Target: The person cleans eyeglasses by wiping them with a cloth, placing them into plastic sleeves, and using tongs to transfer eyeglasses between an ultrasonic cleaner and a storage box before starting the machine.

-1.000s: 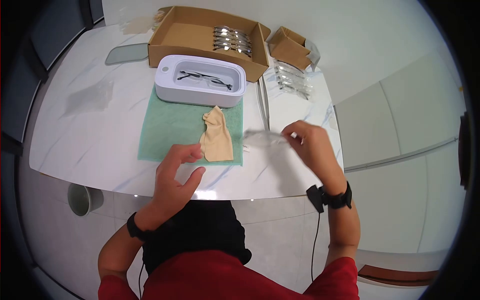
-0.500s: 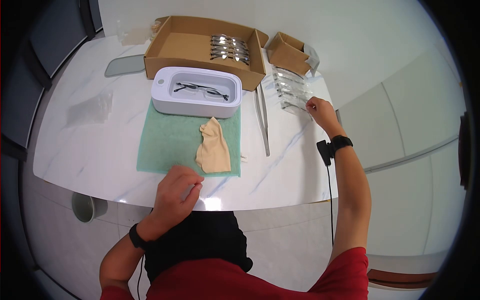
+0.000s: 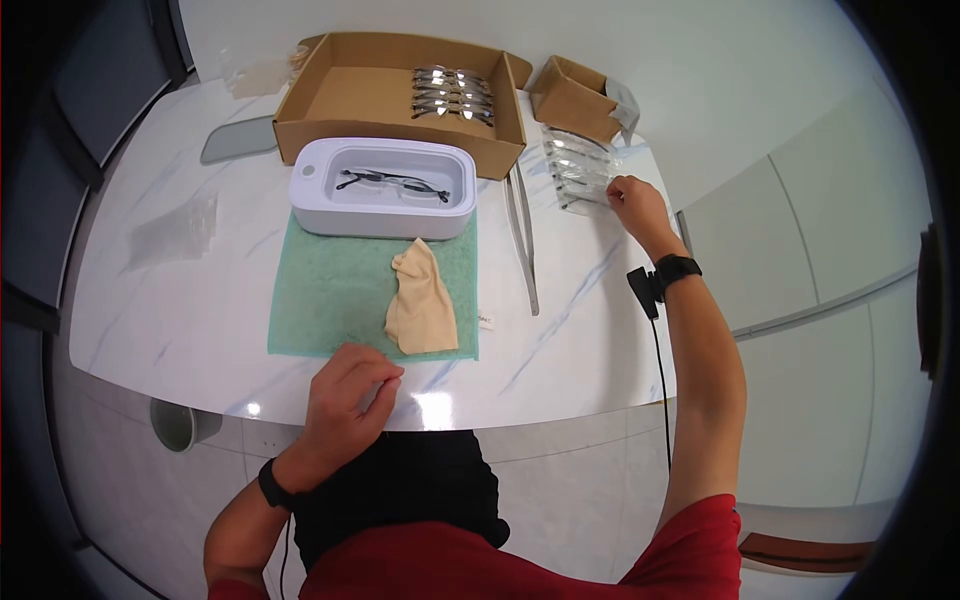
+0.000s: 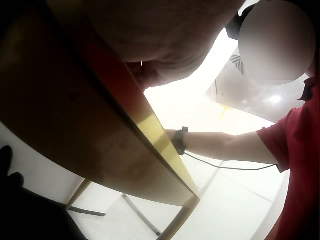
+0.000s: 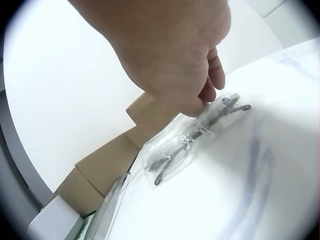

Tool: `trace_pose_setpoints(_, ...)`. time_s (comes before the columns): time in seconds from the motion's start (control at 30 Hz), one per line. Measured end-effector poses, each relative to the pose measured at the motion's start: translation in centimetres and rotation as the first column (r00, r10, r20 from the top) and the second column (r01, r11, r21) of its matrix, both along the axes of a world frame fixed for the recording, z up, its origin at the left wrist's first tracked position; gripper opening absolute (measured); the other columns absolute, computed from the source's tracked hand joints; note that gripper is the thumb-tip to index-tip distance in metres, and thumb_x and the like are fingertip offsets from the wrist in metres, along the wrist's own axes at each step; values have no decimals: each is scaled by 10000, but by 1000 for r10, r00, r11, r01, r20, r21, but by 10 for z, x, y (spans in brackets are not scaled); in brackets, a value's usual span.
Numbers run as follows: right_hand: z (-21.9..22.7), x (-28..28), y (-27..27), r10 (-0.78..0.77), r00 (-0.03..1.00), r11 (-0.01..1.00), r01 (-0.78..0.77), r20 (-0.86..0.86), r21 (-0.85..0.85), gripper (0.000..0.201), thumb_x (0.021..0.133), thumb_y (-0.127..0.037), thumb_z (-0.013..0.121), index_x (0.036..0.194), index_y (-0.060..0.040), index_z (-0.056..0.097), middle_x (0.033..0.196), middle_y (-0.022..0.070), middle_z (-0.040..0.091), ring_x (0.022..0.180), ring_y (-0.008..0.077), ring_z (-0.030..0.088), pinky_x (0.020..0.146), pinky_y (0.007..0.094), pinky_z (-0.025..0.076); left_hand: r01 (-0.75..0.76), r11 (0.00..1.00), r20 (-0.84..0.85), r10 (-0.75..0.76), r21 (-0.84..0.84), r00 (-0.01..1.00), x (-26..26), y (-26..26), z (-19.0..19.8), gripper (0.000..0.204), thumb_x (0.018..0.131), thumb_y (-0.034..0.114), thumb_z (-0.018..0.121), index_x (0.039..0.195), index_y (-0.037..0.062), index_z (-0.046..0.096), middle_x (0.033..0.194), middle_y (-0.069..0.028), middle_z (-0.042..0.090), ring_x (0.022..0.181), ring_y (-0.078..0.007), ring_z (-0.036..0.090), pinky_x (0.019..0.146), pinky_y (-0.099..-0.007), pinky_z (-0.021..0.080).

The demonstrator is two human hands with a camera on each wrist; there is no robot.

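My right hand (image 3: 640,212) is at the right of the table, its fingertips pinching the edge of a clear plastic bag with eyeglasses (image 5: 182,137) inside. That bag lies at the near end of a row of several bagged eyeglasses (image 3: 578,160). My left hand (image 3: 350,395) rests at the table's front edge, fingers loosely curled and holding nothing. Just beyond it a beige cloth (image 3: 422,305) lies on a green towel (image 3: 320,300). Another pair of eyeglasses (image 3: 395,184) sits in the basin of a white ultrasonic cleaner (image 3: 385,222) on the towel's far part.
Behind the cleaner stands a cardboard box (image 3: 350,85) with several eyeglasses (image 3: 452,95) in its right half. A smaller carton (image 3: 575,100) is at its right. Long metal tweezers (image 3: 522,245) lie right of the towel. Clear bags (image 3: 175,232) and a grey lid (image 3: 238,140) are leftward.
My right hand has carried the bagged eyeglasses from beside the towel to the row at the back right. The left hand has drawn back slightly, its fingers curling more.
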State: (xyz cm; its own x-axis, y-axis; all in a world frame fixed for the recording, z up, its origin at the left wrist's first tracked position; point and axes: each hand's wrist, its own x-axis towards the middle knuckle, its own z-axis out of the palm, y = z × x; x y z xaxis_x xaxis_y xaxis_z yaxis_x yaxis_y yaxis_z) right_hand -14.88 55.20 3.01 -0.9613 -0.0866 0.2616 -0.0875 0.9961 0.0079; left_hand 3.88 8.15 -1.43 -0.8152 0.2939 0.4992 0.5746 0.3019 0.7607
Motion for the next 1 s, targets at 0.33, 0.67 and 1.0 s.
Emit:
trace_pose_setpoints(0.33,-3,-5,-2,-42,999,997,40,-21,-66,148,874,-109,663,1006,-92,728,1031,107,718,896,334,695,815,424,555,-8,1000,4,8,1,1000,0,0,-1,136,797,-94,679,899,-6,666,902,-122,668,824,-280,655,727,-353,527)
trace_pose_setpoints(0.67,3,19,-17,81,997,979,-83,-19,-184,229,833,-68,688,1060,-58,715,1083,111,692,864,294,704,803,385,561,-23,999,-20,23,29,1000,-1,0,-4,141,787,-72,702,900,8,677,882,-113,660,804,-298,644,697,-375,530)
trace_pose_setpoints(1.0,1,63,-71,45,968,855,-165,-247,-492,311,926,-32,680,1236,-50,657,1073,56,689,764,100,616,657,234,517,-17,998,-46,20,67,999,-3,-2,-7,133,803,-65,702,904,16,670,851,-99,645,778,-275,626,682,-367,513)
